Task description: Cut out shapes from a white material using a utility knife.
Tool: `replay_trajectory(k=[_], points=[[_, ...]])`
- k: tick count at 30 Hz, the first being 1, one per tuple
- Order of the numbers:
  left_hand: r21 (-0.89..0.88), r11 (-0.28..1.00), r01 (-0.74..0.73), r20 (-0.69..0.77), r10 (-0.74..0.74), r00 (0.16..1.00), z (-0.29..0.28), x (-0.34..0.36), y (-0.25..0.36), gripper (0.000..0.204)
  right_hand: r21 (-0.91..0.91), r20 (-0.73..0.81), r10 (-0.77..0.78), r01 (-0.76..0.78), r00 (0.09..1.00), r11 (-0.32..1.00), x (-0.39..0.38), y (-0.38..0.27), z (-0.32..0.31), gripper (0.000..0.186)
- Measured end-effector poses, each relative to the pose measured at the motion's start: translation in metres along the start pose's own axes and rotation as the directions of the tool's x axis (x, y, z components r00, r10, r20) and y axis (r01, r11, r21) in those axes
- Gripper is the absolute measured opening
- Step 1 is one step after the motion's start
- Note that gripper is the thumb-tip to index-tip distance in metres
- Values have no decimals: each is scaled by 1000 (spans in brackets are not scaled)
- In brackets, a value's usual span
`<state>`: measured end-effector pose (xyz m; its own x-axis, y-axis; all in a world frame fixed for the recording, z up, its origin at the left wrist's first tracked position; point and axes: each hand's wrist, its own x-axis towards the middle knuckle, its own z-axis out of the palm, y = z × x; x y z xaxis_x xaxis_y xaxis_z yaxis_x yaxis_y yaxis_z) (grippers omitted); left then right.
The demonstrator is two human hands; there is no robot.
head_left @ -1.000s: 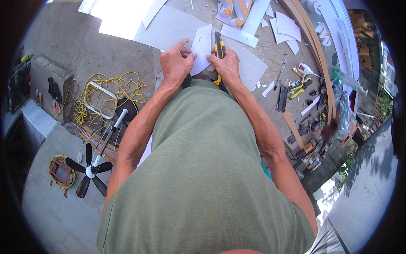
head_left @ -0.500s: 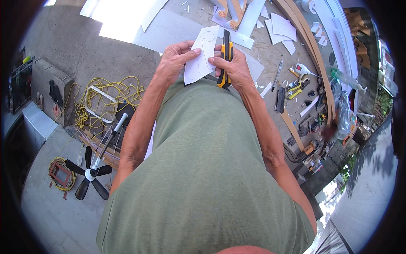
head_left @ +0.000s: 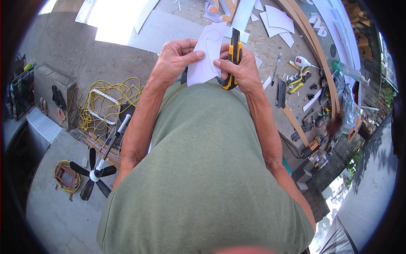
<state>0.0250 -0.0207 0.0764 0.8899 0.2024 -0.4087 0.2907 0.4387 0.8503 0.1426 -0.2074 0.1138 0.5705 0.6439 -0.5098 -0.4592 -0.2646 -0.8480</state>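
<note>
- White card (head_left: pixel 210 51), marked with a thin curved line, is held up between both hands, above the lap and over the near edge of the concrete floor (head_left: pixel 139 61).
- The left hand (head_left: pixel 172 59) pinches its left edge, thumb on the face and fingers behind; a light grip there should avoid creasing it.
- The right hand (head_left: pixel 246 74) grasps a yellow-and-black utility knife (head_left: pixel 235 53) upright, its thumb at the card's right edge (whether any blade is out, I cannot tell).
- With both things in one hand, it seems wise to angle the knife's tip away from the left fingers and leave the drawn line uncovered.
- Beyond the hands, a pale flat panel (head_left: pixel 169 31) lies on the floor, its far left corner in glaring sun.
- White cut pieces (head_left: pixel 279 21) overlap near the floor's far right, inside a curved brown strip (head_left: pixel 315 40); nearer lie yellow-handled pliers (head_left: pixel 294 86) and a white corded tool (head_left: pixel 302 62).
- Toward the floor's left edge, yellow cord (head_left: pixel 86 120) sprawls in loops, with a black-bladed fan (head_left: pixel 94 175) nearer the person.
</note>
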Motion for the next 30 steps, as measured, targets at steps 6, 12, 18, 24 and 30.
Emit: replay_trajectory(k=[6, 12, 18, 24, 30], points=[[128, 992, 4, -49, 3, 999, 17, -5, 16, 37, -6, -29, 39, -39, 999, 999, -5, -4, -2, 31], [228, 973, -32, -39, 42, 998, 27, -11, 22, 31, 86, -78, -67, 73, 995, 994, 1, -6, -3, 21], [211, 976, -54, -15, 59, 998, 25, -13, 23, 26, 155, 12, -101, 98, 995, 983, -2, -12, -6, 19], [203, 972, -114, 23, 112, 993, 29, -13, 25, 27, 180, -2, -85, 84, 996, 980, -4, -13, -5, 22], [272, 958, -94, -17, 102, 995, 29, -11, 23, 26, 210, -72, -105, 119, 992, 971, -7, -11, -2, 24]])
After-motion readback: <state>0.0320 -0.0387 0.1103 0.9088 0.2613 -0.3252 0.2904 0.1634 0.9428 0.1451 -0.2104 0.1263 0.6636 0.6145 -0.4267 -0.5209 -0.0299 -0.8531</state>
